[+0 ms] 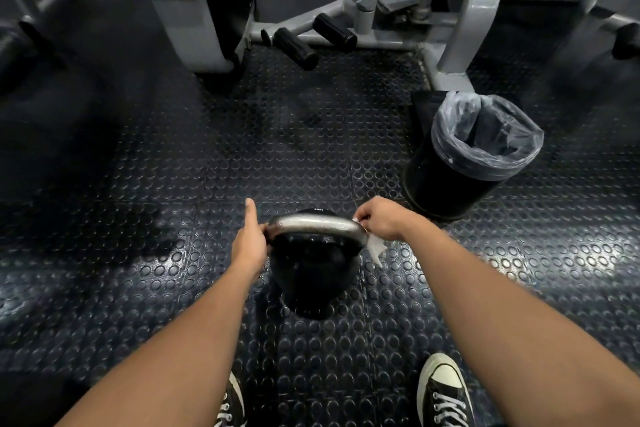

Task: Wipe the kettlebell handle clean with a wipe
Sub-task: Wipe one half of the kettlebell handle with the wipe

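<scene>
A black kettlebell (311, 274) stands on the studded rubber floor in front of me. Its silver handle (317, 222) arches across the top and looks wet and shiny. My left hand (250, 242) grips the left end of the handle, thumb pointing up. My right hand (381, 220) is at the right end of the handle, pinching a white wipe (375, 248). The wipe is wrapped around that end, and a loose tail hangs down below my wrist.
A black waste bin (460, 170) with a clear liner stands to the right, just beyond my right hand. Grey gym machine frames (460, 28) and black foot pegs (296, 48) lie farther ahead. My two sneakers (443, 392) are at the bottom edge.
</scene>
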